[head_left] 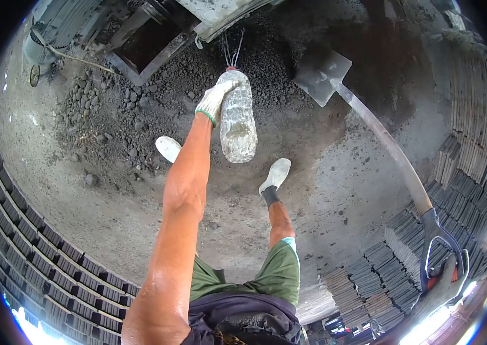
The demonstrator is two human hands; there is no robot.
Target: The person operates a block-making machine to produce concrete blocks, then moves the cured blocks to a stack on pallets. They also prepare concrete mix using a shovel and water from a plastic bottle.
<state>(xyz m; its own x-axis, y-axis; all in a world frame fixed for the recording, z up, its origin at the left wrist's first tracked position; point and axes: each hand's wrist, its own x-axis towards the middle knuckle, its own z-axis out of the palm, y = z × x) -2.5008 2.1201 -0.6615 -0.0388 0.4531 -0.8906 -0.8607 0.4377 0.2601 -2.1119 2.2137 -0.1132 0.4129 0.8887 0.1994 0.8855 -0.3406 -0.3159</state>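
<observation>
My left hand (pixel 218 96), in a white knit glove with a green cuff, is closed around the neck end of a large, cloudy plastic bottle (pixel 238 118). Thin streams of water (pixel 233 50) come out at its red cap, away from me. At the far right my right hand (pixel 446 280) grips the D-shaped handle of a shovel (pixel 390 141); its fingers are partly hidden by the handle. The shovel's flat metal blade (pixel 323 75) rests at the edge of dark, wet-looking material on the floor.
Dark gravel (pixel 134 109) lies loose ahead of my feet. Behind it stands a metal frame with a square opening (pixel 150 46), beside a pale machine part (pixel 220 14). Stacked grey slabs (pixel 370 276) line the right, racks of dark blocks (pixel 42 247) the left. A bucket (pixel 37 47) stands at upper left.
</observation>
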